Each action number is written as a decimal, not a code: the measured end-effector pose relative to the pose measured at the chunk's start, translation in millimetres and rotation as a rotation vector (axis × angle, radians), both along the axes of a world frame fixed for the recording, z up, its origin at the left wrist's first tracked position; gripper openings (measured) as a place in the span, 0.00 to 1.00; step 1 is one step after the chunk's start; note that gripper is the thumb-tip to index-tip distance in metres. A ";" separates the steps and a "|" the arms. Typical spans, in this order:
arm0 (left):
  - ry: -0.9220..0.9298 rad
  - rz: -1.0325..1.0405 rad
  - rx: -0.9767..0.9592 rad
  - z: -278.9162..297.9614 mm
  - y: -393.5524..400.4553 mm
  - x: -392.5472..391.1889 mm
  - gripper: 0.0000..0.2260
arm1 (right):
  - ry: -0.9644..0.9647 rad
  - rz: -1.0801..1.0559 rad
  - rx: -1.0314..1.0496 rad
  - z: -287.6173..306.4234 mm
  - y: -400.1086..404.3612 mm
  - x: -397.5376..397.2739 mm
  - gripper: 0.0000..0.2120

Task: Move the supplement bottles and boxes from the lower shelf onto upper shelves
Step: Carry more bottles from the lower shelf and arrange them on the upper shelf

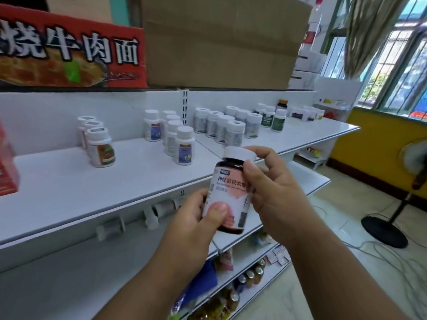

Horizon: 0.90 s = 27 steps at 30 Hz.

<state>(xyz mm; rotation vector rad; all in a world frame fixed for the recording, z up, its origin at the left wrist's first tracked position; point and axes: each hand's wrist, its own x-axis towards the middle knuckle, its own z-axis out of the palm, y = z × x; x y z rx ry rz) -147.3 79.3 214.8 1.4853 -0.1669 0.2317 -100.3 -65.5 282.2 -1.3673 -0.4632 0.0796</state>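
I hold a dark bottle (228,192) with a white cap in front of the white shelf (69,192), above its front edge. My left hand (196,222) grips its base, thumb over the pink label; my right hand (272,192) grips the neck and cap. My fingers cover part of the label (small print unreadable). White bottles (101,146) stand behind on the shelf, labels blurred.

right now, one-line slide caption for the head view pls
Both hands, left hand and right hand, hold a pink-labelled supplement bottle before a white shelf.
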 end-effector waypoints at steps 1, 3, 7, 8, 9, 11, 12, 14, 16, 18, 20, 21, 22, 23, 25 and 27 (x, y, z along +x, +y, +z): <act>0.005 -0.008 0.010 -1.1 -2.8 10.5 0.18 | -0.001 -0.001 0.002 0.1 -3.0 10.2 0.15; -0.003 -0.021 0.040 2.3 -5.3 30.3 0.19 | -0.003 -0.028 0.024 1.4 -6.4 26.9 0.17; -0.042 0.061 0.108 10.3 -7.5 52.6 0.25 | -0.016 0.017 0.036 2.8 -8.9 48.0 0.19; -0.035 0.086 0.122 11.1 -6.9 52.2 0.26 | -0.017 0.042 0.036 3.5 -9.6 51.7 0.19; -0.028 0.111 0.139 11.3 -5.5 49.2 0.26 | -0.015 0.077 0.037 2.7 -9.6 55.2 0.19; -0.027 0.194 0.179 8.5 -0.2 37.9 0.26 | -0.016 0.179 0.051 0.0 -4.3 61.2 0.17; -0.027 0.255 0.198 6.2 3.5 30.5 0.27 | -0.017 0.234 0.067 -3.1 1.4 64.4 0.14; -0.001 0.388 0.224 0.9 12.8 8.1 0.31 | -0.012 0.346 0.092 -12.7 21.1 63.9 0.11; 0.044 0.502 0.243 -2.9 25.6 -24.2 0.32 | -0.006 0.439 0.108 -23.0 49.7 50.3 0.11; 0.076 0.614 0.275 -3.1 40.7 -63.0 0.30 | -0.001 0.534 0.102 -26.8 83.6 25.5 0.12; 0.103 0.734 0.300 -0.5 56.9 -104.4 0.28 | -0.022 0.650 0.089 -24.1 118.3 -8.1 0.12; 0.114 0.789 0.309 1.1 65.8 -125.1 0.26 | -0.042 0.709 0.082 -21.1 135.1 -26.1 0.11; 0.120 0.838 0.316 1.9 75.7 -145.5 0.25 | -0.069 0.767 0.073 -17.8 152.1 -44.0 0.11; 0.124 0.884 0.322 2.0 85.9 -165.1 0.25 | -0.098 0.821 0.063 -14.4 168.5 -61.5 0.10; 0.120 0.966 0.323 1.2 109.8 -202.7 0.28 | -0.146 0.910 0.047 -10.7 202.2 -95.5 0.11; 0.090 1.026 0.311 -1.9 138.9 -237.2 0.28 | -0.169 0.967 0.039 -10.9 237.6 -128.1 0.11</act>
